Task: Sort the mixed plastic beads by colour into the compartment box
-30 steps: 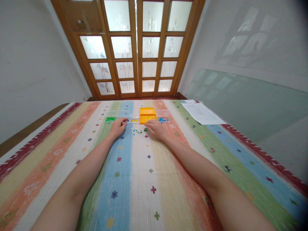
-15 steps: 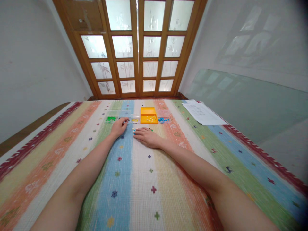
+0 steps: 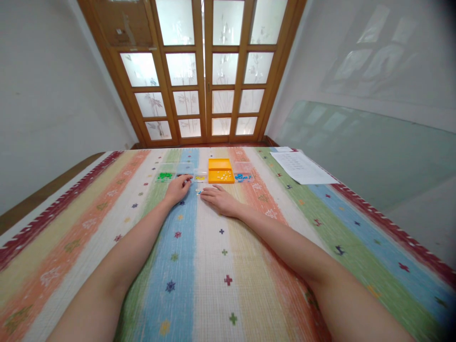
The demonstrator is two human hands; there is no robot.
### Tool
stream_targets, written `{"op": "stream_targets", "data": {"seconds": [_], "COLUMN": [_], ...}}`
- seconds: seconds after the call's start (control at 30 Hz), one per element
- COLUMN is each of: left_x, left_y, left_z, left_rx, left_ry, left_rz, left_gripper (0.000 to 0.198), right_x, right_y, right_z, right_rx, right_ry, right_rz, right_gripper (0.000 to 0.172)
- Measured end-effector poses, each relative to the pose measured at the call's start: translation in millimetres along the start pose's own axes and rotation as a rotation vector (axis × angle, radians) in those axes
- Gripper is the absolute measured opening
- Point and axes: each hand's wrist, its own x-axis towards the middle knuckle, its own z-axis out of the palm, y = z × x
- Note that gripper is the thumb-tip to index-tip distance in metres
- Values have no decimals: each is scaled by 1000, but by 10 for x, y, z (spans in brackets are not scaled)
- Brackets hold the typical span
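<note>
My left hand (image 3: 177,190) rests at the near edge of a clear box of dark pieces (image 3: 185,175). Its fingers are loosely bent over the box, with a small gap between thumb and forefinger; nothing shows in them. My right hand (image 3: 221,201) lies low over the cloth, fingers stretched out to the left and holding nothing I can see. Just off those fingertips are a few tiny light and blue pieces (image 3: 198,193). Beyond the right hand stands an open orange case (image 3: 211,180) with white pieces (image 3: 224,175) in it.
Left of the dark pieces, a clear box holds green pieces (image 3: 165,176). Yellow pieces (image 3: 200,178) and blue pieces (image 3: 242,177) sit in clear boxes on either side of the orange case. Printed paper (image 3: 301,167) lies far right on the striped tablecloth (image 3: 210,266).
My right hand has shifted slightly right and away from me, covering small pieces that showed behind it. My left hand has moved a touch to the right at the box.
</note>
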Motion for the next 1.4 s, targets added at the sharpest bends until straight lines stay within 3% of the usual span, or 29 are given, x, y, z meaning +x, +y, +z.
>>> {"op": "stream_targets", "data": {"seconds": [0.1, 0.37, 0.57, 0.8, 1.13, 1.4], "left_x": [2, -7, -7, -6, -8, -5], "left_y": [-7, -20, 24, 64, 103, 99], "left_z": [-1, 0, -19, -43, -6, -3], "left_rx": [8, 50, 59, 68, 81, 62], "left_ry": [-10, -114, -192, -250, -242, -229], "left_rz": [18, 105, 149, 215, 203, 218], "left_gripper": [36, 31, 27, 24, 20, 18], "right_x": [-36, -249, -326, -252, -62, -15], "right_y": [99, 656, 819, 691, 281, 163], "right_z": [-45, -152, -96, -68, -27, -19], "right_rx": [-3, -56, -50, -13, 39, 31], "right_ry": [158, 633, 697, 608, 230, 157], "right_rz": [114, 632, 809, 647, 218, 128], "right_gripper": [44, 44, 45, 39, 31, 30]}}
